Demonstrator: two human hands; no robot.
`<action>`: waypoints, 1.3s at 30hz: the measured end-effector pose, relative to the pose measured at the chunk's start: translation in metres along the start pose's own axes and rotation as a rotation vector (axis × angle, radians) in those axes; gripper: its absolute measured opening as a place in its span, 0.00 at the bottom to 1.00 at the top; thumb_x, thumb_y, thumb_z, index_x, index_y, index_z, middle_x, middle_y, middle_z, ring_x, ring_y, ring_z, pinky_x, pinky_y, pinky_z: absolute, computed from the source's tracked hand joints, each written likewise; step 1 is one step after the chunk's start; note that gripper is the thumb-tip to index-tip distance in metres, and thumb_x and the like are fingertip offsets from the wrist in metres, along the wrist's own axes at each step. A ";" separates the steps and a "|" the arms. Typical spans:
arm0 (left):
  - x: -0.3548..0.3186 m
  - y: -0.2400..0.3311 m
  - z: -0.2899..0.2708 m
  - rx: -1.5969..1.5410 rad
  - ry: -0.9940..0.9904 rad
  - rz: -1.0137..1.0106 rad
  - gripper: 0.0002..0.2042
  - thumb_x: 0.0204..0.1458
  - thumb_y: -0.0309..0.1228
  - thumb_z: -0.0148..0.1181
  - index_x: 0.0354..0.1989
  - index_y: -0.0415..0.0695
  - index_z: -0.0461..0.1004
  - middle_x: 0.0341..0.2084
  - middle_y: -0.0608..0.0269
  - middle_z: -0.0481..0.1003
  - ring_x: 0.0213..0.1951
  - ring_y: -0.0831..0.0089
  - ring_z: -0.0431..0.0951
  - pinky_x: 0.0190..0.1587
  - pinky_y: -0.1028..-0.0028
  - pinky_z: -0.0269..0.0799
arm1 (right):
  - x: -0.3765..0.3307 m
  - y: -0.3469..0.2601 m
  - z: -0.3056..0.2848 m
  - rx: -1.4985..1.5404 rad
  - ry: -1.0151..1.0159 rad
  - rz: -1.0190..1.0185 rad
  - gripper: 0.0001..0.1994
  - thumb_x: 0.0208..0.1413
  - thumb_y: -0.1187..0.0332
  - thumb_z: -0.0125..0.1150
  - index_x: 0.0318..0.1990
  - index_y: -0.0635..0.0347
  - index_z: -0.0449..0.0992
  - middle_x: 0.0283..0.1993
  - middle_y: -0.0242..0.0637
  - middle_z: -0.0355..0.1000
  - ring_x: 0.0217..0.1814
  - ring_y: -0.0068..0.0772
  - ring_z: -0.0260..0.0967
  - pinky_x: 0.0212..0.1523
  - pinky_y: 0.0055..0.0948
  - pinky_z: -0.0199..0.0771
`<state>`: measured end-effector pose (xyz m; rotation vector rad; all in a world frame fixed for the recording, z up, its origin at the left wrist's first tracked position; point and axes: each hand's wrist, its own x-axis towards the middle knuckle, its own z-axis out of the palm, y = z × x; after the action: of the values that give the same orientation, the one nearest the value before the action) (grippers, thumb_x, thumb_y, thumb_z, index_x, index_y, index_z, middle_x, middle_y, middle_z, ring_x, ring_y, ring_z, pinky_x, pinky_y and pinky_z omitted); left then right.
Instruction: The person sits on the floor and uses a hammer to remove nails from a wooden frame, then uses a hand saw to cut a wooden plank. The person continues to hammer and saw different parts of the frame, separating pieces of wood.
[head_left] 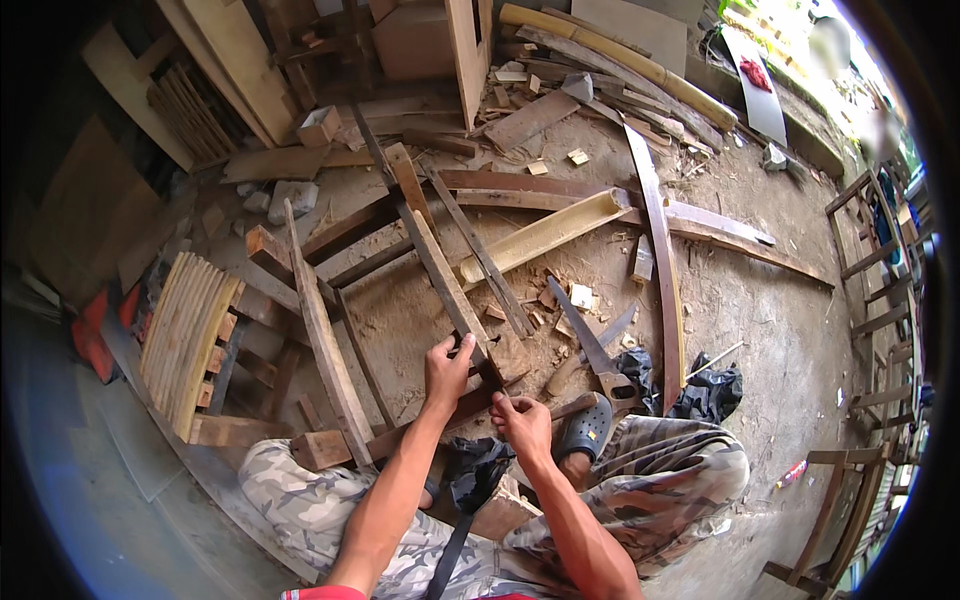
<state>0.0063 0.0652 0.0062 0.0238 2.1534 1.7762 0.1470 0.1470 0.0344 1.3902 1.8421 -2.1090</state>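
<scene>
Your left hand (447, 366) grips closed around the long wooden slat (440, 268) running toward 11 o'clock, your right hand (522, 420) pinches its near end, and, with the handsaw (598, 358) lying at 2 o'clock, a slip could, I judge, splinter your fingers.

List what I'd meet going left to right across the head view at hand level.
Slatted wooden panel → leaning plank → left hand → right hand → handsaw → black plastic bag → wooden chair frame.
</scene>
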 end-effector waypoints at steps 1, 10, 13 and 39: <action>-0.001 0.001 0.001 -0.025 0.006 0.000 0.21 0.58 0.41 0.61 0.22 0.34 0.68 0.14 0.63 0.64 0.23 0.78 0.61 0.25 0.67 0.59 | -0.001 0.001 0.000 -0.044 0.021 -0.015 0.19 0.58 0.55 0.66 0.34 0.68 0.81 0.27 0.35 0.79 0.27 0.21 0.75 0.31 0.23 0.73; -0.008 0.017 -0.001 0.044 -0.020 -0.023 0.18 0.58 0.40 0.61 0.30 0.33 0.75 0.18 0.63 0.71 0.25 0.76 0.68 0.30 0.68 0.67 | 0.002 0.012 -0.001 -0.200 0.077 -0.089 0.21 0.56 0.51 0.66 0.33 0.65 0.83 0.26 0.38 0.79 0.28 0.31 0.76 0.35 0.30 0.74; -0.005 0.040 -0.003 0.128 -0.065 -0.051 0.21 0.55 0.40 0.63 0.42 0.30 0.73 0.32 0.51 0.75 0.36 0.66 0.76 0.42 0.66 0.71 | 0.012 0.010 -0.010 -0.212 0.016 -0.017 0.24 0.52 0.45 0.66 0.30 0.63 0.84 0.26 0.41 0.79 0.31 0.34 0.78 0.39 0.33 0.74; 0.365 0.106 -0.084 0.758 0.011 0.172 0.33 0.58 0.46 0.53 0.67 0.42 0.52 0.53 0.41 0.74 0.56 0.48 0.74 0.59 0.61 0.67 | 0.016 -0.049 -0.033 -0.418 -0.260 0.135 0.18 0.54 0.58 0.68 0.43 0.65 0.78 0.33 0.34 0.79 0.36 0.27 0.71 0.42 0.29 0.68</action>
<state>-0.3811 0.0930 0.0279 0.3907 2.7604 0.9272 0.1310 0.1959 0.0662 1.0543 1.8780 -1.6247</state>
